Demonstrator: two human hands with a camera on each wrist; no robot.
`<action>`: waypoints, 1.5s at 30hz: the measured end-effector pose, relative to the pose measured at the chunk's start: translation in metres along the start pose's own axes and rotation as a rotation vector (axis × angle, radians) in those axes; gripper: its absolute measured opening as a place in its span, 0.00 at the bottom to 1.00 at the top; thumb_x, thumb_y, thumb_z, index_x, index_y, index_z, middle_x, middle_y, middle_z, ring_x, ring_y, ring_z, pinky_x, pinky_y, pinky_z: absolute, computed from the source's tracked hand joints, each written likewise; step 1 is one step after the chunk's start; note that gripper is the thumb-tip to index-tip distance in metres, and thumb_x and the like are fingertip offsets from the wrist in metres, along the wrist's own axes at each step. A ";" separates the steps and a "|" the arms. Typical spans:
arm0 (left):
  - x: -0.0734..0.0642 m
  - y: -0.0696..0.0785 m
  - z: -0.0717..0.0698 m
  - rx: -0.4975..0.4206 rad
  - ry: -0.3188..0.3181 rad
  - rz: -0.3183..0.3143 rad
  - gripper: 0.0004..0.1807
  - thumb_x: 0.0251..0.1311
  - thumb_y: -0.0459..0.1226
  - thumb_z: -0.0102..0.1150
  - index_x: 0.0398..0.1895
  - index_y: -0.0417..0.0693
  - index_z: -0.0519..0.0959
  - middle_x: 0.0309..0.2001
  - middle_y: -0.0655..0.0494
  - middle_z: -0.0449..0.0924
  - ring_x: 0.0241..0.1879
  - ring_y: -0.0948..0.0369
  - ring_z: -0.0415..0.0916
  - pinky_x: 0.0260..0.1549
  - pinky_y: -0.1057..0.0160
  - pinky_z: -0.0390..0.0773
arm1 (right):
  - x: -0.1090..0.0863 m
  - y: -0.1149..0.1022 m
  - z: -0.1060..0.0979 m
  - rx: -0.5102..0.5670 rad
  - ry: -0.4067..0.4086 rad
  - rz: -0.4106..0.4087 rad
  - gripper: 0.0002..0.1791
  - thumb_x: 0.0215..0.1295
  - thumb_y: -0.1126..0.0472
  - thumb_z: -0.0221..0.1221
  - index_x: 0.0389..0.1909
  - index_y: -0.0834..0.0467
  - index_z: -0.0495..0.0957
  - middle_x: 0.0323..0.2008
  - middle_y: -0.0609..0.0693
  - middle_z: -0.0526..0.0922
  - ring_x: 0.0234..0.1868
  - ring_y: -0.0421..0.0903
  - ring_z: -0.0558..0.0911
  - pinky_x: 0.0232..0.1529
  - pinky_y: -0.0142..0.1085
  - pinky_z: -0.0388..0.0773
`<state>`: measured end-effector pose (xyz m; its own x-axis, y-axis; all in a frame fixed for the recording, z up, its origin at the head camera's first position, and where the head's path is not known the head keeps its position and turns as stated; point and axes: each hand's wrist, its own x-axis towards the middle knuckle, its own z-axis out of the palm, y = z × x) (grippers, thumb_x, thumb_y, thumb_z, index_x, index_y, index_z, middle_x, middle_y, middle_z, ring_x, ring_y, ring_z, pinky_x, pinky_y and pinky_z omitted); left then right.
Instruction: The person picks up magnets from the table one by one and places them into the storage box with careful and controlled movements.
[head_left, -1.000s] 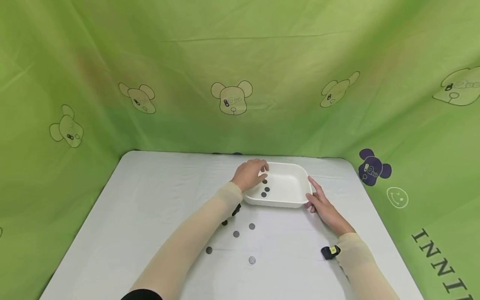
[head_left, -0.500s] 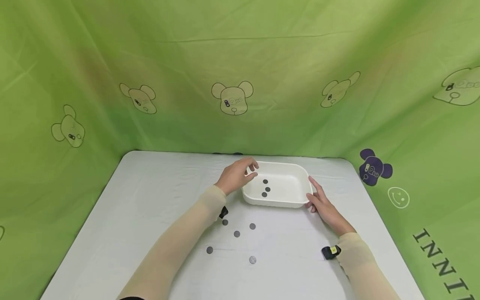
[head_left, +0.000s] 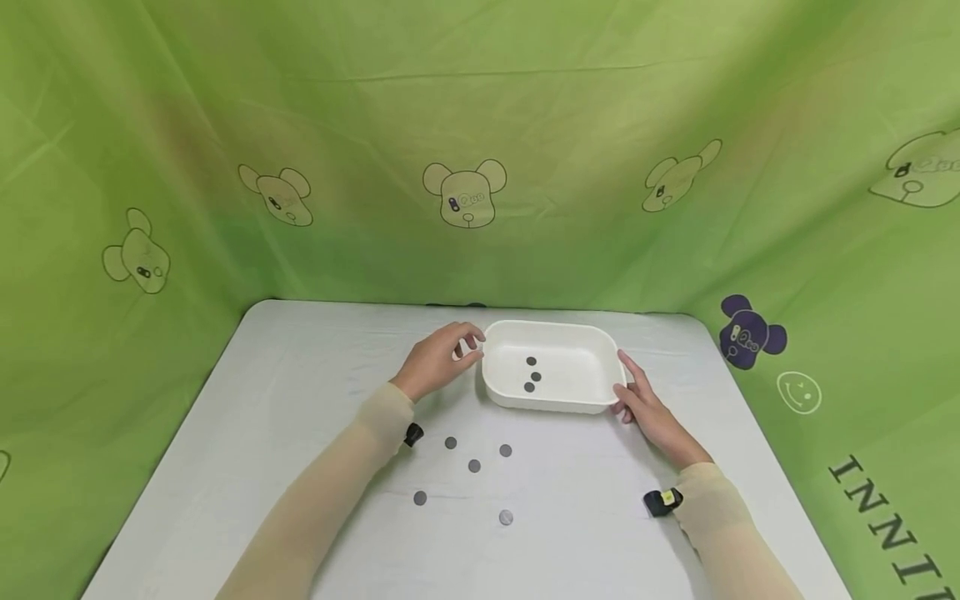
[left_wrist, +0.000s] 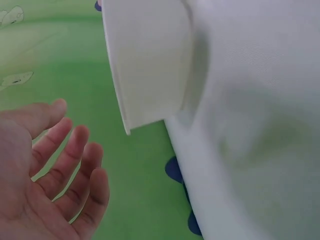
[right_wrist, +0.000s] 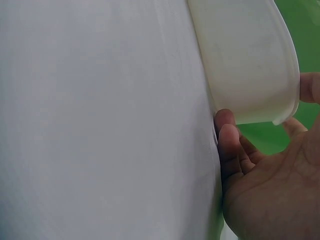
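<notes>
A white plastic tray [head_left: 551, 402] with rounded corners stands at the back of the table. Inside it, toward the left, lie three small grey coins [head_left: 536, 377]. My left hand [head_left: 441, 360] hovers just beyond the tray's left end, fingers loosely bent and holding nothing. In the left wrist view, a gap shows between that hand [left_wrist: 60, 175] and the tray's wall [left_wrist: 150, 60]. At the opposite end my right hand [head_left: 648, 415] grips the tray, its thumb at the rim and other fingers low against the outside, as the right wrist view shows.
Several more grey coins [head_left: 474, 466] lie scattered on the white tabletop [head_left: 585, 517] in front of the tray. Green cloth [head_left: 360, 250] printed with bear heads hangs behind the table and along both sides. Each wrist carries a small black camera [head_left: 663, 502].
My left hand has drawn back leftward from above the tray to outside its left end. The right hand keeps its hold, and the coins in the tray look unchanged.
</notes>
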<state>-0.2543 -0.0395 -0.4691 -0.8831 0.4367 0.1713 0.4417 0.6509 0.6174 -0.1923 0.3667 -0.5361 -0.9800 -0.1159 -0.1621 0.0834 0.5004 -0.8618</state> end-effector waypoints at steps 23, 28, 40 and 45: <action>-0.060 -0.025 -0.004 0.048 -0.085 0.003 0.17 0.74 0.44 0.68 0.63 0.56 0.82 0.53 0.58 0.84 0.46 0.61 0.80 0.41 0.57 0.79 | -0.002 0.001 -0.001 0.015 0.004 -0.024 0.40 0.89 0.49 0.44 0.88 0.43 0.32 0.42 0.56 0.75 0.38 0.44 0.73 0.40 0.31 0.74; -0.070 -0.026 0.001 0.092 -0.119 0.040 0.17 0.73 0.43 0.69 0.61 0.55 0.83 0.51 0.57 0.84 0.46 0.58 0.81 0.44 0.56 0.80 | -0.001 0.002 -0.001 0.011 0.000 -0.019 0.40 0.90 0.50 0.44 0.88 0.45 0.31 0.42 0.56 0.75 0.38 0.45 0.73 0.40 0.32 0.74; -0.088 -0.034 0.011 0.186 -0.192 0.120 0.15 0.70 0.42 0.72 0.57 0.56 0.84 0.46 0.63 0.83 0.44 0.64 0.79 0.45 0.59 0.80 | 0.002 0.003 0.000 -0.007 -0.002 -0.012 0.40 0.90 0.51 0.43 0.88 0.45 0.30 0.43 0.57 0.75 0.39 0.45 0.73 0.40 0.32 0.74; -0.091 -0.033 0.015 0.234 -0.245 0.142 0.14 0.68 0.44 0.73 0.55 0.56 0.85 0.43 0.64 0.82 0.38 0.67 0.75 0.40 0.63 0.78 | 0.002 0.004 0.000 -0.009 -0.016 -0.009 0.39 0.90 0.53 0.42 0.88 0.48 0.30 0.43 0.58 0.74 0.39 0.46 0.74 0.40 0.32 0.75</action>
<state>-0.1856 -0.0915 -0.5161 -0.7587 0.6504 0.0362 0.6065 0.6850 0.4036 -0.1943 0.3686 -0.5397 -0.9777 -0.1341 -0.1617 0.0725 0.5069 -0.8590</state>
